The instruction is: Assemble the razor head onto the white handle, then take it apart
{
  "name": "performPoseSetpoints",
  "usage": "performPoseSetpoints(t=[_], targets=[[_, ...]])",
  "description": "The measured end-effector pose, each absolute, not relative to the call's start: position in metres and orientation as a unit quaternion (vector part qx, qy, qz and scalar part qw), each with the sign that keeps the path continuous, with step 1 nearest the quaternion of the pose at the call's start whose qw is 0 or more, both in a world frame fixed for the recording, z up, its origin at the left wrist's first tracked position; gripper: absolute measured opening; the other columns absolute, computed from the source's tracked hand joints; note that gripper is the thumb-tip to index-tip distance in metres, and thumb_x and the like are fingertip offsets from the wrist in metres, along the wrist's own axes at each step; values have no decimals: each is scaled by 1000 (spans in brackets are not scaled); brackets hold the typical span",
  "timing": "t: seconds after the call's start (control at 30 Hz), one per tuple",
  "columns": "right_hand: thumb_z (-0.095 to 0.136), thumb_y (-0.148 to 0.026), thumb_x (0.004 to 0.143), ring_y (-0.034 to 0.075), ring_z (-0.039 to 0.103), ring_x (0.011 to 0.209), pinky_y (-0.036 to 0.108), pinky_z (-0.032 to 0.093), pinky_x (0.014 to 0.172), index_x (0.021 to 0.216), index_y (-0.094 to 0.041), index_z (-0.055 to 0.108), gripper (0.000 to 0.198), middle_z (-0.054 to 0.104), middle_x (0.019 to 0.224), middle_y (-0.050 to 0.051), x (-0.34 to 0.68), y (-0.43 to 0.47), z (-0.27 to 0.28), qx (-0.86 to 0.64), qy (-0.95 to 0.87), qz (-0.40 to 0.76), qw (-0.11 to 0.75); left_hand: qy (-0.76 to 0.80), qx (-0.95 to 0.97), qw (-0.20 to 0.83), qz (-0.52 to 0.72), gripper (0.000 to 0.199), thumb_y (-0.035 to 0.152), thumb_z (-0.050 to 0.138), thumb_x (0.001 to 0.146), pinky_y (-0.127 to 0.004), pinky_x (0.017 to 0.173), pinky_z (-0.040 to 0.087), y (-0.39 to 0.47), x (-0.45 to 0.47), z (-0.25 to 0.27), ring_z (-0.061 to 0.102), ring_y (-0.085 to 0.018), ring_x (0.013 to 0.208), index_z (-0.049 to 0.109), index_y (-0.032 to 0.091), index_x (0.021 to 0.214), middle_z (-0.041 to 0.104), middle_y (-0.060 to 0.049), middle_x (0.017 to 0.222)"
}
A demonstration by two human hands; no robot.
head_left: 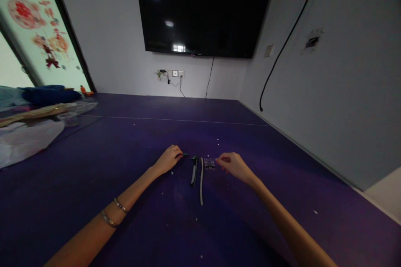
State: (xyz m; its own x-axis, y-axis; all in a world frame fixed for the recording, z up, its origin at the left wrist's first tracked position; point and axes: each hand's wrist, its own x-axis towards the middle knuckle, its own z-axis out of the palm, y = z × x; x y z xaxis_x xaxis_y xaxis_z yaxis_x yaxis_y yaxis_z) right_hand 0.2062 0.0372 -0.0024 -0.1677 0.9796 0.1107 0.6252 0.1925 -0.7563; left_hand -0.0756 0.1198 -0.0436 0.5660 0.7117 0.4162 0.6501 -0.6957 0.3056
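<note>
My left hand is closed on a thin green stick-like piece, whose tip points right. Just beyond that tip lies a razor with a grey-and-black handle and a greenish head. A slightly curved grey tube lies lengthwise beside it. To the right of the tube is a small clear case with dark parts in it. My right hand hovers close to the case's right side, fingers pinched together; anything between them is too small to make out.
All of this lies on a wide purple surface dotted with small white scraps. Clear plastic bags and dark blue cloth are at the left. A black cable hangs along the right wall, and a large television is mounted ahead.
</note>
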Motion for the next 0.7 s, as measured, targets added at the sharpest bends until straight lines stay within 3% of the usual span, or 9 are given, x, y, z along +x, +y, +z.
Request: performPoseSetpoints(t=[0.23,0.4,0.7], targets=[[54,-26,81,15,61,77,28,47,72,96,-18,66,21,67,86,6,195,27,7,-463,-796,168,351,304,893,80,323,14,22,53,85,-34,81,42,82,-42,-10,52,-18,88,65,17,89,60,-6,88],[55,-18,81,15,61,85,27,48,72,102,-22,65,23,65,97,6,190,20,11,-382,-844,145,347,265,898,97,338,10,21,56,83,-32,78,44,57,-27,3,53,-17,85,64,15,86,61,-5,86],[52,-21,85,14,62,80,25,48,67,96,-20,66,18,66,89,5,185,17,10,-358,-843,142,374,265,887,146,348,11,20,55,84,-29,76,43,50,-24,5,55,-16,83,65,15,84,62,-5,84]])
